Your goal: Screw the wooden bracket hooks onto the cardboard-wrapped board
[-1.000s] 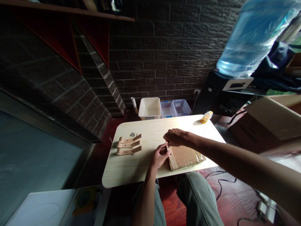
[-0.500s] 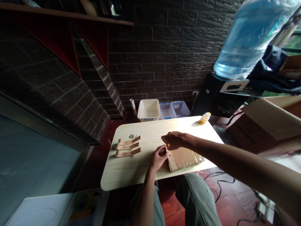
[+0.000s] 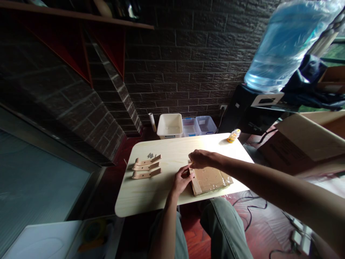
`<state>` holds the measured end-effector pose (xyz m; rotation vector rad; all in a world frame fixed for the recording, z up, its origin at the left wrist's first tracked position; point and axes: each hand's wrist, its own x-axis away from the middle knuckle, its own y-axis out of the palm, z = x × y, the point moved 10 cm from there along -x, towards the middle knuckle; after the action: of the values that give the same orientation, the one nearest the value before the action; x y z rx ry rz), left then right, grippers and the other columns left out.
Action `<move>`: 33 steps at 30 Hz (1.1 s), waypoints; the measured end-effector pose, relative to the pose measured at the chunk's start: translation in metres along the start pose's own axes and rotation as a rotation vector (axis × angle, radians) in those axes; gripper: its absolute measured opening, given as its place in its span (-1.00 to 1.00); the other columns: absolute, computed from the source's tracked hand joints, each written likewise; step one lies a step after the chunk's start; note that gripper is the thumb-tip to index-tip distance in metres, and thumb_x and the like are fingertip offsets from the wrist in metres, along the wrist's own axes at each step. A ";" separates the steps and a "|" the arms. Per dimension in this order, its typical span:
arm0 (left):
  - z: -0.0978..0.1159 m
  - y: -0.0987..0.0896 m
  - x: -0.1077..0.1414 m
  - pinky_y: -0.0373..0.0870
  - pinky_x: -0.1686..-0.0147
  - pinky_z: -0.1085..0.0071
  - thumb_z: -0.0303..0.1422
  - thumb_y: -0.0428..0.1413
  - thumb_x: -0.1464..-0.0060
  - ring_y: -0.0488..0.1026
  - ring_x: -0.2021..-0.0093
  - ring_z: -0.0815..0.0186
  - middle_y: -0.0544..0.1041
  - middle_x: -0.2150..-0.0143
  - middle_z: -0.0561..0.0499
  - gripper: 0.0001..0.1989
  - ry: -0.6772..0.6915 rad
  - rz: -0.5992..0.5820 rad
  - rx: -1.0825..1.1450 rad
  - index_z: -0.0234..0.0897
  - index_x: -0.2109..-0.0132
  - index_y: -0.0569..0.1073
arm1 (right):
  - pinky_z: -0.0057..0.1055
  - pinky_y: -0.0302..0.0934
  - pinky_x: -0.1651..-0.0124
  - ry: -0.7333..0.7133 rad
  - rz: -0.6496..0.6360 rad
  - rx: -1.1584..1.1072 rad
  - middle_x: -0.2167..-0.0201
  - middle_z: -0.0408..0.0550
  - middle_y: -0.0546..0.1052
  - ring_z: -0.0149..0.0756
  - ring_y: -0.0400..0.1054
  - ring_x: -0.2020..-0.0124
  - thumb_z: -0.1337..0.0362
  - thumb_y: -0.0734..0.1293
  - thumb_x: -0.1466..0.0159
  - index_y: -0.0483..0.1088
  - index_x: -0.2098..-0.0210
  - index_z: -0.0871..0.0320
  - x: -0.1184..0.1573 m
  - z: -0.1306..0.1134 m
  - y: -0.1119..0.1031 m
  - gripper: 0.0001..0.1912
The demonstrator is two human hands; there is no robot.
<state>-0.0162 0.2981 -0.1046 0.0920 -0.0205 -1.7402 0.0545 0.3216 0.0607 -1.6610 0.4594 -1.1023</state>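
Observation:
A flat cardboard box (image 3: 211, 178) with small holes in its top lies on the table in front of me. Along its left edge rests a wooden piece (image 3: 196, 185). My left hand (image 3: 182, 181) grips that piece near its far end with thumb and fingers. Just above, my right hand (image 3: 199, 159) is closed in a fist around a small tool with a yellow end, mostly hidden by the fingers. Further left lie three bent wooden pieces with holes (image 3: 147, 168), side by side. Behind them is a small pile of screws (image 3: 150, 155).
A clear-and-orange container (image 3: 233, 135) stands at the table's (image 3: 151, 201) far right corner. Beyond the far edge are a cream bin (image 3: 169, 126) and two clear plastic boxes (image 3: 206, 125). A water dispenser (image 3: 239, 104) and a large carton (image 3: 309, 144) stand to the right.
My right fist has shifted slightly and turned, so the yellow end is now less visible. My left hand stays on the wooden piece. The view has moved a little.

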 end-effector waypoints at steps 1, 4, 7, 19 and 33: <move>0.001 0.000 0.000 0.57 -0.02 0.17 -0.23 0.30 -0.04 0.60 0.02 0.15 0.58 -0.09 -0.15 -0.50 0.002 0.003 -0.001 -0.22 -0.13 0.50 | -0.44 0.28 0.34 -0.009 -0.002 0.003 0.17 0.20 0.64 -0.13 0.54 0.21 0.18 0.39 -0.23 0.52 0.01 0.29 0.002 -0.001 0.000 -0.60; 0.004 0.000 0.002 0.57 -0.02 0.18 -0.24 0.29 -0.05 0.60 0.02 0.15 0.58 -0.09 -0.15 -0.52 0.009 0.005 -0.003 -0.22 -0.13 0.50 | -0.43 0.28 0.33 -0.052 -0.018 0.021 0.12 0.18 0.62 -0.10 0.54 0.17 0.21 0.42 -0.19 0.47 -0.05 0.25 0.005 -0.006 0.000 -0.54; 0.008 0.000 0.004 0.58 0.01 0.21 -0.25 0.30 -0.05 0.60 0.04 0.16 0.58 -0.09 -0.14 -0.52 0.016 -0.005 -0.002 -0.21 -0.13 0.50 | -0.42 0.28 0.32 -0.070 -0.019 0.044 0.14 0.16 0.62 -0.10 0.55 0.18 0.24 0.40 -0.22 0.49 0.00 0.23 0.006 -0.006 -0.001 -0.64; 0.006 0.000 0.003 0.58 0.02 0.22 -0.23 0.30 -0.03 0.60 0.04 0.15 0.59 -0.07 -0.16 -0.48 0.012 -0.005 0.010 -0.24 -0.15 0.49 | -0.32 0.38 0.25 0.002 -0.021 0.087 0.09 0.27 0.60 0.02 0.55 0.12 0.15 0.34 -0.30 0.52 0.00 0.28 0.001 -0.007 0.000 -0.62; 0.000 -0.003 0.003 0.57 0.00 0.22 -0.21 0.30 -0.04 0.60 0.03 0.17 0.58 -0.07 -0.14 -0.51 0.000 -0.005 0.001 -0.22 -0.12 0.50 | -0.34 0.35 0.20 -0.033 -0.015 0.117 0.10 0.25 0.61 0.00 0.53 0.09 0.18 0.39 -0.28 0.51 0.03 0.29 0.000 -0.009 -0.006 -0.65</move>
<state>-0.0192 0.2958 -0.1049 0.0932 -0.0210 -1.7454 0.0459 0.3188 0.0665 -1.5804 0.3549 -1.0907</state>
